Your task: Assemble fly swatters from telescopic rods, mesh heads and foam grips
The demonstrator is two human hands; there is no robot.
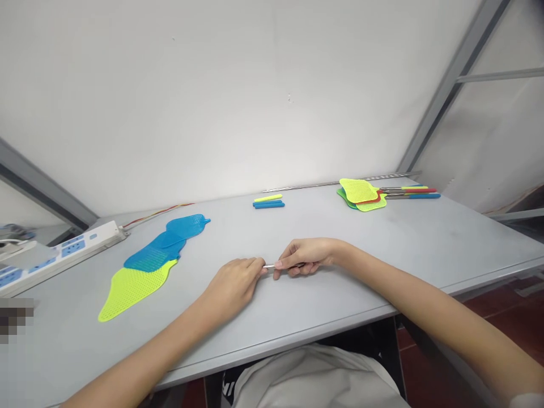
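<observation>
A thin metal rod (269, 266) spans the small gap between my hands, just above the grey table near its front edge. My left hand (238, 283) is closed around its left end, palm down. With thumb and fingers, my right hand (304, 258) pinches the rod farther right; a dark bit of it shows between the fingers. Most of the rod is hidden by both hands. Left of my hands lie loose fly swatter heads: a yellow-green one (131, 289) and overlapping blue ones (187, 225).
Yellow and blue handle sleeves (269, 204) lie near the back, with long metal rods (306, 186) along the wall. Fly swatters with handles (361, 192) are piled at the back right. A white power strip (97, 238) runs along the left side.
</observation>
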